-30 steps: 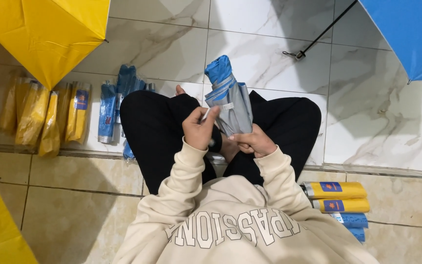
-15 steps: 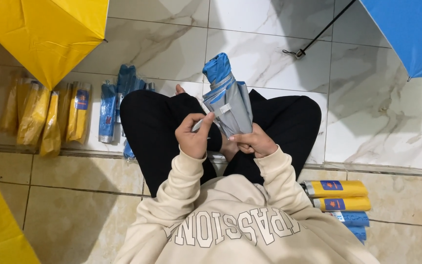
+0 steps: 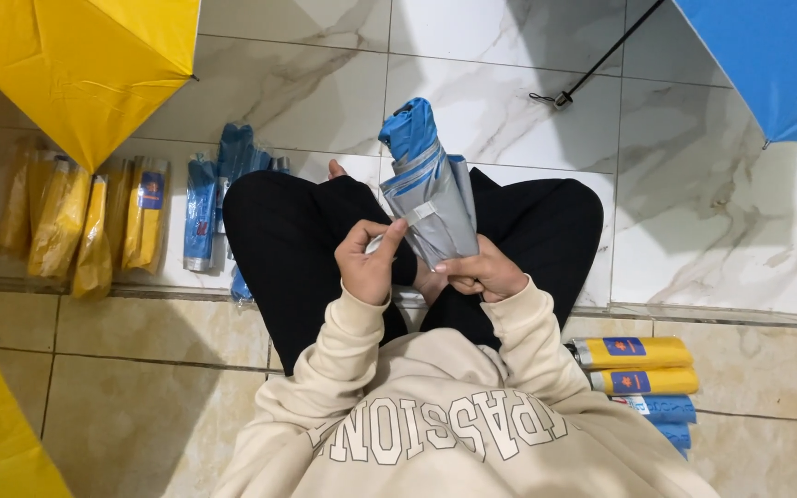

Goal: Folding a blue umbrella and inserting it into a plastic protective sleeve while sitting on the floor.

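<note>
Your left hand [image 3: 369, 265] pinches the strap [image 3: 420, 214] of a folded blue-grey umbrella [image 3: 428, 184]; your right hand [image 3: 481, 274] grips its lower end, holding it upright over your lap. Sleeved umbrellas [image 3: 94, 221] lie left of your left hand, more [image 3: 636, 364] right of your right hand.

On the floor's left side we see a row of yellow sleeves [image 3: 76, 221], long and narrow, one carrying a small blue label [image 3: 150, 190]. Just beside them lie blue sleeves [image 3: 201, 212]. Near the floor's lower right corner two yellow rolls [image 3: 634, 365] with blue labels lie stacked above two blue rolls [image 3: 661, 420].
</note>
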